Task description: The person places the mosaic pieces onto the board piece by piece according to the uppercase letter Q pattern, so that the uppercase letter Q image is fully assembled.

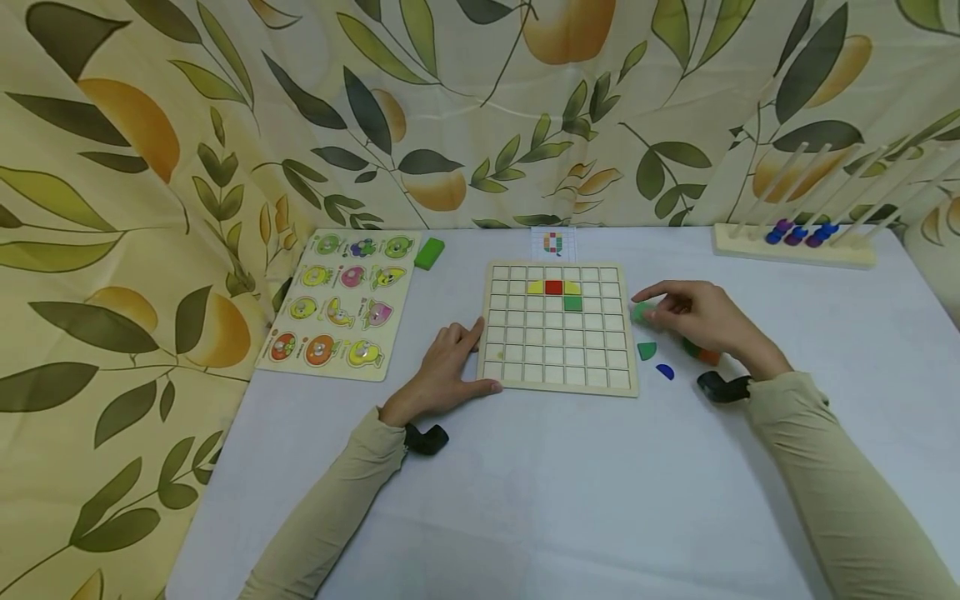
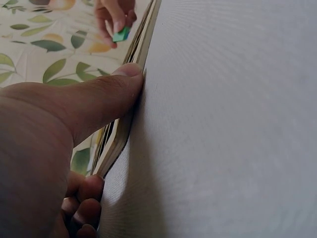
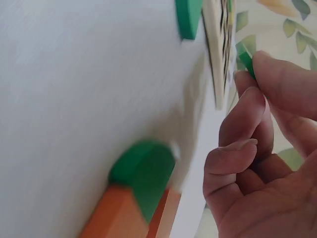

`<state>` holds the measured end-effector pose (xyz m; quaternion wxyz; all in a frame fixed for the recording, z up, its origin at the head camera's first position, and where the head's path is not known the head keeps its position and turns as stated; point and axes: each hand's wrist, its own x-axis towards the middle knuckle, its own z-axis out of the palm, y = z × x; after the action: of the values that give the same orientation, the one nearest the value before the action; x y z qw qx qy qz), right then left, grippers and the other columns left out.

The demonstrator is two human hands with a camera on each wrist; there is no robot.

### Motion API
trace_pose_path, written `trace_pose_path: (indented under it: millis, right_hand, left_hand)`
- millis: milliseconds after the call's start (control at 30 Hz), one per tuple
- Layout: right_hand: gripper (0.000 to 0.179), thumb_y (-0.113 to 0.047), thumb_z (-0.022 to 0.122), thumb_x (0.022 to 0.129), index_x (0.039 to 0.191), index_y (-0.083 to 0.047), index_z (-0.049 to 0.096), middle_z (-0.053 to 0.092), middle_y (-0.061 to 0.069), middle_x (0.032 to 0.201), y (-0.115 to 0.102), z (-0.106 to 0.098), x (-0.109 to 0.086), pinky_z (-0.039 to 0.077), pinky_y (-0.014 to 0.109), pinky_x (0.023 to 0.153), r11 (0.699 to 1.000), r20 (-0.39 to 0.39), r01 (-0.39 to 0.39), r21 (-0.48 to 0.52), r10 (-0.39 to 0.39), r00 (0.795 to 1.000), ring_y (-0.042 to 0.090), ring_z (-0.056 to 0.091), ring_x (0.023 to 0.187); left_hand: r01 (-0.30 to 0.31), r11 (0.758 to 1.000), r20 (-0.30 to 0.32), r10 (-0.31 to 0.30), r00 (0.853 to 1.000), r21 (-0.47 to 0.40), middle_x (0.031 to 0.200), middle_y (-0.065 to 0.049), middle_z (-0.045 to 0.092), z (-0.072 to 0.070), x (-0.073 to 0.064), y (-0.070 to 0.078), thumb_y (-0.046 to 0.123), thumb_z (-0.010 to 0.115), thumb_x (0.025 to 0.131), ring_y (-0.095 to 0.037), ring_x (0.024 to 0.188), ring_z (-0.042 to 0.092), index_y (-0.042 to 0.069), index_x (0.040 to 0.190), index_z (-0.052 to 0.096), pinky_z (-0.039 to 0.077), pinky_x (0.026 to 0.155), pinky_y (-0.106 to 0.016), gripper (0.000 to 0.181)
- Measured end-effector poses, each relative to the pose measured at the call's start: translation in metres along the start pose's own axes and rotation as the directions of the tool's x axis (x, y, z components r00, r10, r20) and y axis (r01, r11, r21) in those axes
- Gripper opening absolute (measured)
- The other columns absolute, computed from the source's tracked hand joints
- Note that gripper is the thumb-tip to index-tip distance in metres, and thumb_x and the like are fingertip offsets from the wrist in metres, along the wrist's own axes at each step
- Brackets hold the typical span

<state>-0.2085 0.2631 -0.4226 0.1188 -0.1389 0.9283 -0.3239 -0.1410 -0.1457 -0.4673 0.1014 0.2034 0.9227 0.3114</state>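
Observation:
A pale wooden grid board [image 1: 555, 346] lies on the table. My left hand [image 1: 444, 371] rests at its near left corner, thumb [image 2: 114, 87] along the front edge and index finger at the left side. Between thumb and index finger, my right hand [image 1: 701, 317] pinches a small green block [image 3: 245, 59] just right of the board. In the upper rows sit a red square [image 1: 553, 287] between two yellow pieces [image 1: 536, 287] and a green square [image 1: 573, 303]. Below the right hand lie a green quarter-round piece [image 1: 647, 351] and a blue half-round piece [image 1: 665, 372].
Under the right wrist are orange blocks [image 3: 109, 213] and a dark green rounded piece [image 3: 141, 171]. A fruit puzzle board [image 1: 341, 308] and a green box [image 1: 429, 253] lie left. A pattern card [image 1: 553, 243] is behind the grid; a bead rack [image 1: 795, 248] stands back right.

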Motion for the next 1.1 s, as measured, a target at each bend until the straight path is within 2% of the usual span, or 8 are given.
trace_pose_path:
  millis: [233, 400, 633, 800, 967, 1100]
  right_hand:
    - [0.036, -0.021, 0.080, 0.097, 0.129, -0.007, 0.075, 0.076, 0.013, 0.102, -0.011, 0.009, 0.005, 0.047, 0.023, 0.069, 0.998, -0.051, 0.009, 0.061, -0.006, 0.999, 0.017, 0.064, 0.084]
    - [0.039, -0.020, 0.080, 0.097, 0.133, -0.006, 0.073, 0.078, 0.016, 0.110, -0.019, 0.016, 0.010, 0.049, 0.022, 0.073, 0.997, -0.017, -0.004, 0.078, 0.006, 1.000, 0.019, 0.069, 0.091]
    - [0.042, -0.025, 0.082, 0.095, 0.132, -0.008, 0.073, 0.076, 0.015, 0.110, -0.029, 0.025, 0.018, 0.049, 0.025, 0.070, 0.991, 0.018, -0.032, 0.131, 0.030, 0.999, 0.023, 0.066, 0.093]
    - [0.042, -0.027, 0.085, 0.093, 0.128, -0.007, 0.076, 0.075, 0.011, 0.105, -0.035, 0.030, 0.023, 0.049, 0.024, 0.074, 0.990, 0.005, -0.014, 0.138, 0.013, 1.000, 0.022, 0.064, 0.092]
    - [0.041, -0.028, 0.088, 0.090, 0.124, -0.007, 0.079, 0.077, 0.010, 0.101, -0.039, 0.036, 0.028, 0.048, 0.024, 0.074, 0.991, 0.025, 0.015, 0.136, -0.018, 1.000, 0.021, 0.063, 0.090]
    - [0.038, -0.026, 0.088, 0.089, 0.121, -0.006, 0.081, 0.078, 0.011, 0.106, -0.042, 0.039, 0.032, 0.048, 0.024, 0.073, 0.991, 0.042, 0.046, 0.127, -0.051, 0.998, 0.021, 0.061, 0.089]
  left_hand:
    - [-0.013, 1.000, -0.009, 0.013, 1.000, 0.001, 0.117, -0.012, 0.050, -0.001, -0.001, 0.001, 0.041, 0.086, 0.089, -0.023, 0.103, 0.038, -0.002, 0.167, 0.024, 0.032, 0.086, -0.033, 0.108]
    - [-0.013, 1.000, -0.009, 0.013, 1.000, -0.002, 0.117, -0.012, 0.050, 0.000, -0.001, 0.001, 0.041, 0.086, 0.090, -0.023, 0.103, 0.038, -0.002, 0.167, 0.024, 0.032, 0.086, -0.032, 0.108]
    - [0.001, 1.000, -0.006, -0.001, 1.000, -0.009, 0.117, -0.012, 0.049, 0.000, -0.001, 0.001, 0.040, 0.086, 0.090, -0.022, 0.103, 0.038, -0.001, 0.167, 0.023, 0.031, 0.085, -0.032, 0.108]
    - [-0.003, 1.000, -0.002, 0.003, 1.000, -0.005, 0.117, -0.012, 0.049, 0.000, 0.000, 0.000, 0.040, 0.086, 0.090, -0.022, 0.103, 0.038, -0.001, 0.167, 0.022, 0.031, 0.085, -0.032, 0.108]
    - [-0.004, 1.000, 0.004, 0.004, 1.000, -0.008, 0.118, -0.013, 0.049, -0.001, 0.000, 0.000, 0.040, 0.086, 0.090, -0.024, 0.104, 0.038, -0.001, 0.167, 0.022, 0.031, 0.086, -0.032, 0.108]
    - [-0.004, 1.000, -0.001, 0.004, 1.000, -0.005, 0.119, -0.014, 0.049, -0.001, 0.000, 0.000, 0.040, 0.086, 0.090, -0.024, 0.105, 0.039, -0.001, 0.167, 0.022, 0.031, 0.086, -0.032, 0.108]
